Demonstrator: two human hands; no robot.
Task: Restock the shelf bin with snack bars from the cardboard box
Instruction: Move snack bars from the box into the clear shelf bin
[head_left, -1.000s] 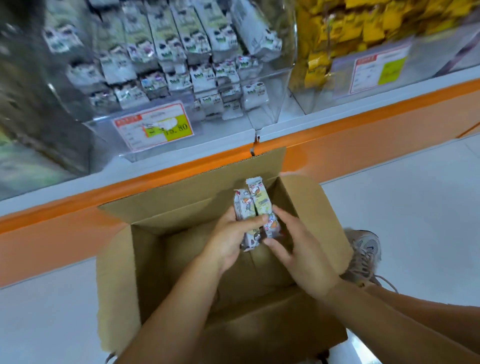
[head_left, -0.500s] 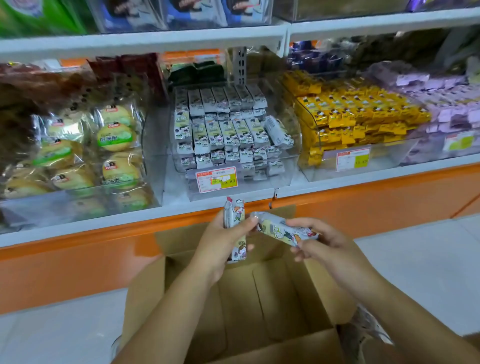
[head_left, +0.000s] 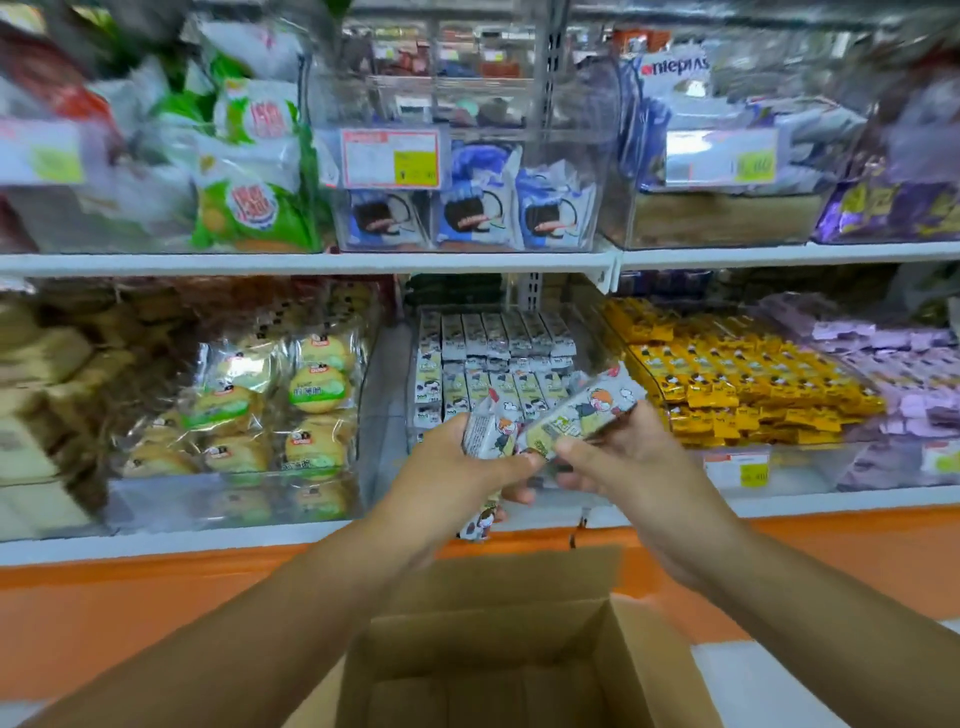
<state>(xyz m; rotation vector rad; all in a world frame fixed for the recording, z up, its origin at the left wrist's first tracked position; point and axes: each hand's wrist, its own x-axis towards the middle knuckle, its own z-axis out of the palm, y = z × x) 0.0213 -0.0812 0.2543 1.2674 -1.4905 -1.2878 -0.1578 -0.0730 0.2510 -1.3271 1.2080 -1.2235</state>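
Observation:
My left hand grips a white snack bar held upright, its lower end showing below my fingers. My right hand holds a second snack bar tilted up to the right. Both hands are raised in front of the clear shelf bin on the lower shelf, which holds rows of the same white bars. The open cardboard box stands below my forearms; the part of its inside that shows is bare.
A bin of yellow bars sits right of the target bin, and one of round cakes sits left. The upper shelf carries blue-wrapped snacks. An orange base panel runs below the shelf.
Both hands lifted the two bars out of the box and up to the bin front. They held the bars together, then each took one. The view tilted up from the box to the shelves.

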